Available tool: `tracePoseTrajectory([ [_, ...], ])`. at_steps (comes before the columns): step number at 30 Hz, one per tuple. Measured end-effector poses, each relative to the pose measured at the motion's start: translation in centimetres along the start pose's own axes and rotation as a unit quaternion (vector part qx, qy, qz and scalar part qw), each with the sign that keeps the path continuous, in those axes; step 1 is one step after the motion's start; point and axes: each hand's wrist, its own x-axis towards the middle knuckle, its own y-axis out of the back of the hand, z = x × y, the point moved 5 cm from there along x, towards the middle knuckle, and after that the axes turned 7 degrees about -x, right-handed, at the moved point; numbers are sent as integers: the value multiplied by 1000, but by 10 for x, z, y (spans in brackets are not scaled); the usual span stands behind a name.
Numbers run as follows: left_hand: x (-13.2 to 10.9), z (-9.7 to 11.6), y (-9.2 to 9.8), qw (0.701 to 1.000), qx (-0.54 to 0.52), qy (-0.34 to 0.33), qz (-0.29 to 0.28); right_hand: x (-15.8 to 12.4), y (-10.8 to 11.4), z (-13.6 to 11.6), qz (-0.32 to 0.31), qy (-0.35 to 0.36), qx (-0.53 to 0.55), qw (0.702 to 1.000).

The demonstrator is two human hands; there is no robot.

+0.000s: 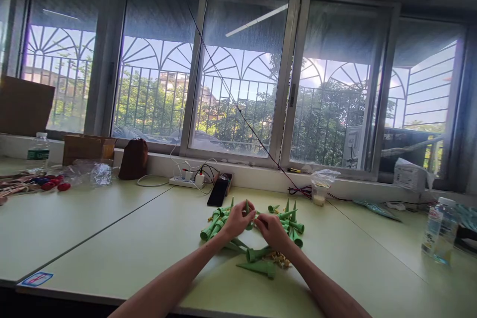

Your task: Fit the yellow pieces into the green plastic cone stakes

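Note:
My left hand is closed around a small green cone, its pointed tip upward. Just beside it, my right hand is pinched, fingertips close to the cone; what they hold, if anything, is too small to make out. Several green cones lie to the left of my hands. More green cones sit on the right, a few standing tip up. Nearer to me, another green cone lies on its side beside a little heap of small yellowish pieces, partly covered by my right forearm.
The pale table runs below a windowsill. Behind the cones are a black phone, a power strip and a plastic cup. A bottle stands far right; a brown pouch and cardboard box stand left.

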Motion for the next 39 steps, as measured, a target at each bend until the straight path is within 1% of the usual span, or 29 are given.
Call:
tracePoseTrajectory([
  [6,-1,7,-1,1000,-20,6,-5,1,2,0,8,-5,-1,1000],
  [11,-1,9,-2,1000,-28,5,-4,1,1,0,4,5,0,1000],
  [21,-4,16,0,1000,18,-15,-2,0,-3,4,9,26,-18,999],
  [25,-4,15,0,999,34,-20,-3,0,-4,5,13,28,-20,999],
  [34,-5,17,-1,999,37,-27,-5,0,-6,6,7,19,-31,999],
  [37,-5,14,-1,999,30,-20,-2,0,-6,8,0,6,-25,1000],
  [39,-4,13,-1,1000,24,-16,7,1,-5,9,11,-7,-27,1000],
])
